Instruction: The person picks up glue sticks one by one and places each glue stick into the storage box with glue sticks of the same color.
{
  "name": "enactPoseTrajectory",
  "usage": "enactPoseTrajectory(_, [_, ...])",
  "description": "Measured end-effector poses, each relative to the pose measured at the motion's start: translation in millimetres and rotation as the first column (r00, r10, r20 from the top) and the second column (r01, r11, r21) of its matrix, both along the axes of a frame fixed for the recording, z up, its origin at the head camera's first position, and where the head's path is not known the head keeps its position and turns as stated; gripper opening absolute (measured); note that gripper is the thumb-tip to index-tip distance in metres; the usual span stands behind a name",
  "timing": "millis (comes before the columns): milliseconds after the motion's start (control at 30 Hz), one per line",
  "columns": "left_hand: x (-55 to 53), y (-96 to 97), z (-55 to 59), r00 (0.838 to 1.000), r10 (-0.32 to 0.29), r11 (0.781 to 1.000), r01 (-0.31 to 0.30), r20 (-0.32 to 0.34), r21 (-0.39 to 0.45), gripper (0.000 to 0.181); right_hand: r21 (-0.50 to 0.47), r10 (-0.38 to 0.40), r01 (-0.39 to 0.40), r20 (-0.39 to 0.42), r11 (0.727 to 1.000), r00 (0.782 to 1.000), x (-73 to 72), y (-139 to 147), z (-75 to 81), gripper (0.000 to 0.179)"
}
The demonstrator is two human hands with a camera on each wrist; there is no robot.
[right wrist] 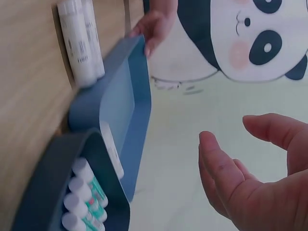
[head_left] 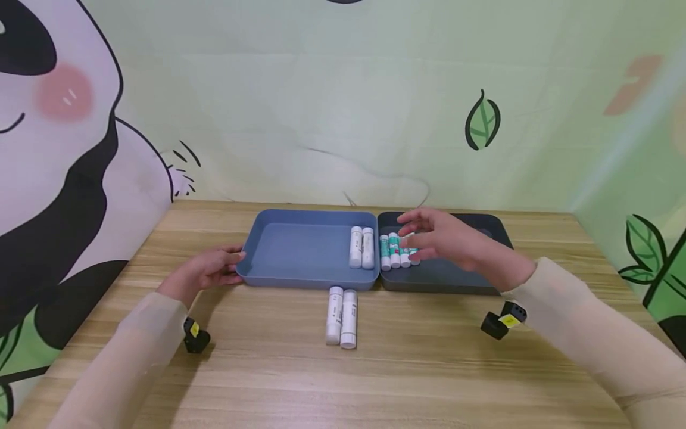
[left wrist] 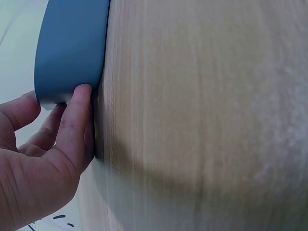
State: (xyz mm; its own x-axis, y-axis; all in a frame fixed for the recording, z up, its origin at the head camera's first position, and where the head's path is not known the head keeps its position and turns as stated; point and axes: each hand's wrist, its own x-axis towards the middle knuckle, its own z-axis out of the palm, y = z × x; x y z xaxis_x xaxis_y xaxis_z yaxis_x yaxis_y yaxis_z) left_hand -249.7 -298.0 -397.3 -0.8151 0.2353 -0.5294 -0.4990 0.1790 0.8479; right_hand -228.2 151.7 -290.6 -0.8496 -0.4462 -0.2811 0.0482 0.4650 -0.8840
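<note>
My left hand holds the left end of a blue tray, its thumb at the rim and its fingers against the outer wall. Two large white tubes like glue sticks stand side by side at the right end inside that tray. Over the dark grey tray, my right hand hovers with fingers spread and bent, and nothing lies between thumb and fingers in the right wrist view. Beneath it, several smaller green-and-white glue sticks form a row along the dark tray's left end, partly hidden by the fingers in the head view.
Two more large white glue sticks lie side by side on the wooden table, in front of the blue tray. Both trays sit end to end near the table's back edge. Behind them rises a backdrop with a printed panda.
</note>
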Motion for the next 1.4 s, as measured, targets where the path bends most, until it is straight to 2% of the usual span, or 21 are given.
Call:
enactPoseTrajectory(300, [-0.3, 1.7, 0.1, 1.0, 0.007, 1.0, -0.007, -0.002, -0.018, 0.07, -0.03, 0.001, 0.001, 0.075, 1.0, 0.997, 28.9, -12, -18.9, 0.056])
enactPoseTrajectory(500, [-0.4, 2.2, -0.4, 1.0, 0.01, 1.0, -0.01, 0.003, -0.018, 0.07, -0.057, 0.014, -0.006, 0.142, 0.998, 0.99, 39.2, -17, -35.2, 0.06])
enactPoseTrajectory(667, [-0.1, 1.5, -2.3, 1.0, 0.011, 1.0, -0.011, 0.005, -0.004, 0.07, -0.089, 0.019, -0.003, 0.18, 0.996, 0.983, 46.6, -22, -55.3, 0.057])
enactPoseTrajectory(933, [-1.1, 0.4, -2.0, 1.0, 0.016, 1.0, -0.016, 0.003, -0.007, 0.07, -0.126, -0.047, 0.076, 0.218, 0.989, 0.975, 59.9, -44, -88.2, 0.053])
enactPoseTrajectory(1133, [-2.1, 0.1, -2.1, 1.0, 0.025, 1.0, -0.025, 0.01, -0.012, 0.07, -0.138, -0.126, 0.165, 0.257, 0.977, 0.958, 65.0, -61, -96.8, 0.057])
enactPoseTrajectory(1400, [-2.0, 0.6, -1.6, 1.0, 0.026, 0.999, -0.025, 0.014, -0.024, 0.069, -0.124, -0.224, 0.264, 0.267, 0.957, 0.937, 66.2, -75, -108.0, 0.061])
